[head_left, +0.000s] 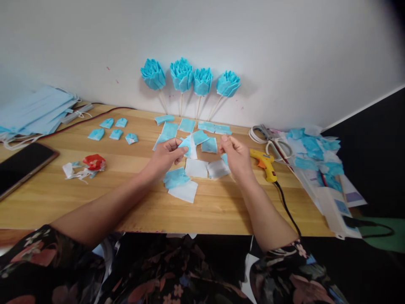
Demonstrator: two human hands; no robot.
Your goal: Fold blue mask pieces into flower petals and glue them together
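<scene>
Floral sleeves (47, 261): dark, pushed up the forearms, on the near side of the held piece (190, 147).
Held piece: small, blue and white, folded or layered (cannot tell which), raised over the middle of the table (142, 215).
Left hand (164, 156): at the held piece's left edge, pinching it between thumb and fingers.
Right hand (237, 158): right of the held piece and apart from it; thumb drawn against curled fingers. Cannot tell whether anything thin sits between them.
Cut pieces (196, 168): flat on the wood, scattered around the held piece on near and far sides, some blue side up, some white; a few overlap.
Glue gun (268, 166): yellow, orange trigger, on its side to the right of the held piece, past the right hand.
Blue flowers (181, 75): four, on thin sticks, leaning on the wall beyond the held piece.
Folded petals (96, 134): five small blue ones, left of the held piece.
Red wad (94, 162): crumpled, white scraps beside it, left of the held piece.
Phone (25, 166): dark screen, far left of the held piece.
Face masks (38, 107): stacked, far left and beyond the held piece.
Scissors (278, 145): white handles, right of the held piece, by the scrap pile (311, 147).
</scene>
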